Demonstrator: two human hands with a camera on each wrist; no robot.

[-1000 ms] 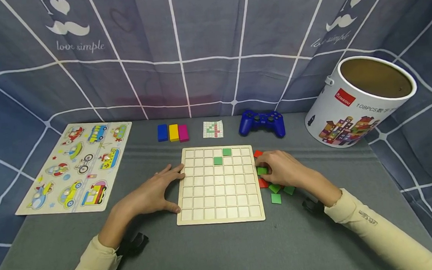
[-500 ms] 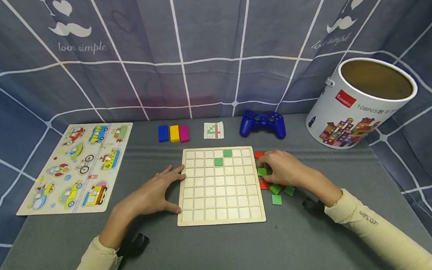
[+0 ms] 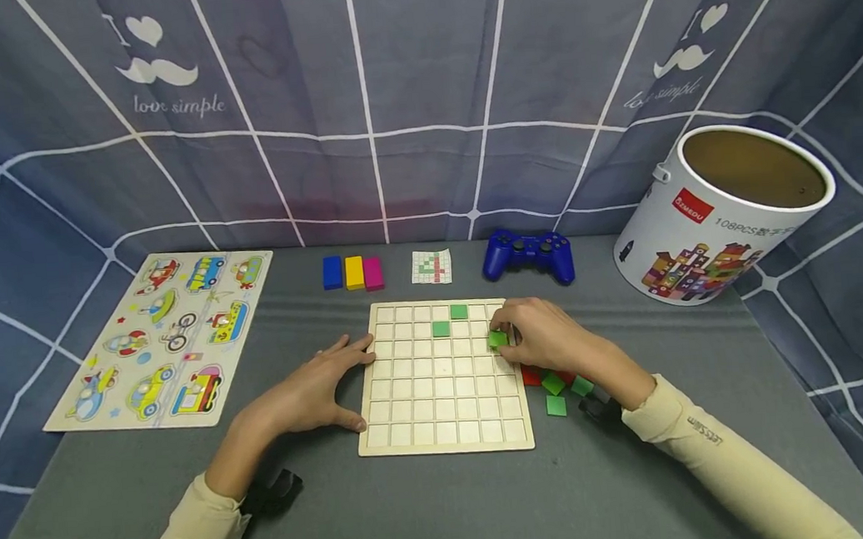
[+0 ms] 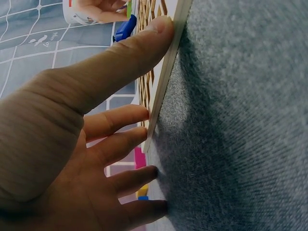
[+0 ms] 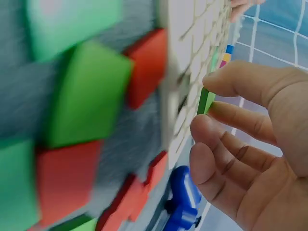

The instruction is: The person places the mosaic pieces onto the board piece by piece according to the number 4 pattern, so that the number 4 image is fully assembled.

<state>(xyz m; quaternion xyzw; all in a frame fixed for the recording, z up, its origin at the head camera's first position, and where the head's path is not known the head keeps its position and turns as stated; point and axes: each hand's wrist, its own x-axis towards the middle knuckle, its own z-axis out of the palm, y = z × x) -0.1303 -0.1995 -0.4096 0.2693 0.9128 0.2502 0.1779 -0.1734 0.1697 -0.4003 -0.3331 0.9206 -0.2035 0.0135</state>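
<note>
A wooden grid board lies flat in the middle of the table, with two green square tiles in its upper cells. My right hand pinches another green tile between thumb and fingers, over the board's right edge. Against the board's left edge rests my left hand, its fingers spread and fairly straight. The left wrist view shows the thumb on the board's rim. Loose green tiles and red tiles lie right of the board, partly hidden by the right hand in the head view.
Behind the board are blue, yellow and magenta blocks, a small grid pattern card and a blue game controller. A large white bucket stands back right. A vehicle puzzle board lies at left. A tiled-pattern curtain surrounds the table.
My right hand has moved left from the loose tiles onto the board's right side, carrying a green tile. The left hand stays at the board's edge. The head view has shifted slightly.
</note>
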